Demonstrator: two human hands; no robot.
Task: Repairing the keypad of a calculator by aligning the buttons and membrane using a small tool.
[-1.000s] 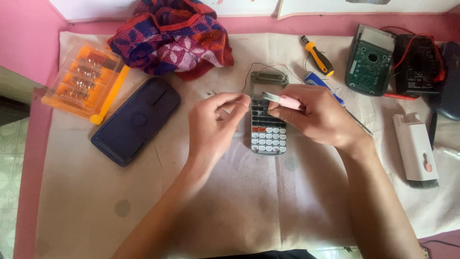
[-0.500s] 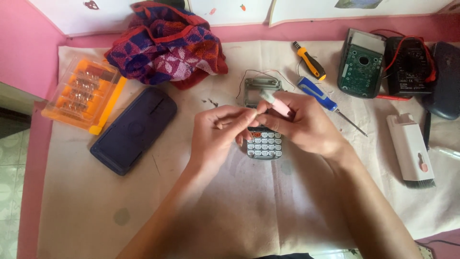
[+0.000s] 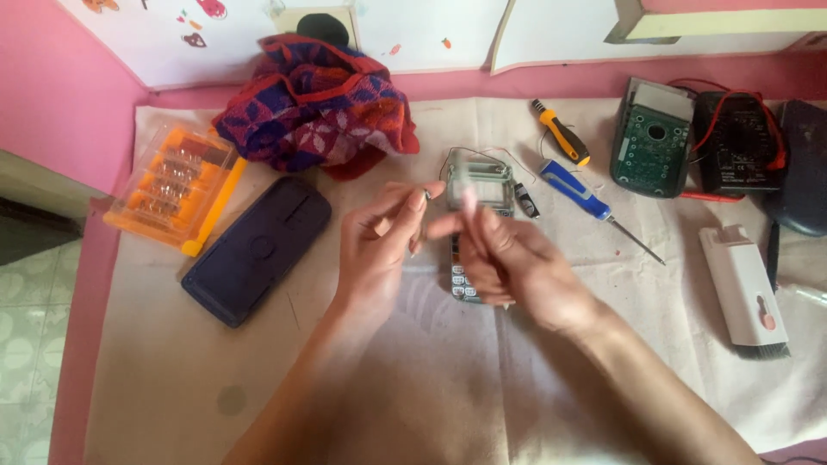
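We see both hands raised over a calculator (image 3: 472, 226) lying on a pale cloth (image 3: 215, 370) in the middle of the table. The left hand (image 3: 372, 250) has thumb and forefinger pinched shut on something tiny and dark at the tips, too small to name. The right hand (image 3: 508, 263) is motion-blurred, fingers curled partly over the calculator's keypad; a faint pale streak sits near its fingertips, but we cannot tell whether it grips anything. The calculator's top end shows a bare display frame with thin wires looping off it; its lower keys peek out under the right hand.

Around it: a dark blue case (image 3: 257, 250) lies flat to the left, well apart from the hands. Further left is an orange bit box (image 3: 172, 188) with a clear lid. A crumpled red-and-blue patterned cloth (image 3: 314, 108) sits at the back. Right of the calculator lie a blue screwdriver (image 3: 586, 196) and, just behind it, a yellow-and-black screwdriver (image 3: 562, 133). Far right we see a green circuit board (image 3: 650, 142) in an opened housing, a black meter shell (image 3: 736, 142) with red wires, and a white brush tool (image 3: 745, 288) nearer the front edge.
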